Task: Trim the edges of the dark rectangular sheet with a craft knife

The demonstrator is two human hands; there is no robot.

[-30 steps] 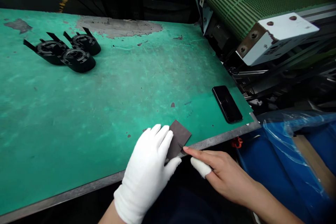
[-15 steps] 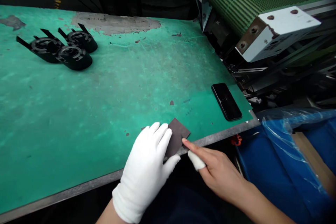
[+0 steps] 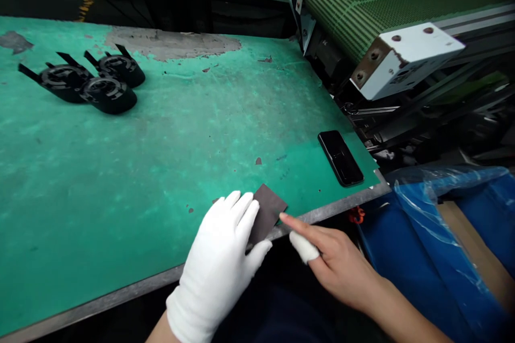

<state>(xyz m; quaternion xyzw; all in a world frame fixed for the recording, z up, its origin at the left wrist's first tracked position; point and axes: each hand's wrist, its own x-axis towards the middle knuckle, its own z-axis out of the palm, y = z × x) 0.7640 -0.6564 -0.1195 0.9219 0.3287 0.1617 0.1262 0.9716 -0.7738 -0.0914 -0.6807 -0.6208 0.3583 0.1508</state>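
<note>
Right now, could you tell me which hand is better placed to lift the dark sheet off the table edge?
Probably right: the right hand has its fingertip at the dark sheet's free corner, while the left hand lies flat on it.

A small, flat, dark brown square sheet [image 3: 268,210] lies at the near edge of the green desk [image 3: 161,134], one corner pointing away.

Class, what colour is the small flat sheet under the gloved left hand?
Dark brownish-grey: the sheet shows plainly in the head view, on the green table.
</note>
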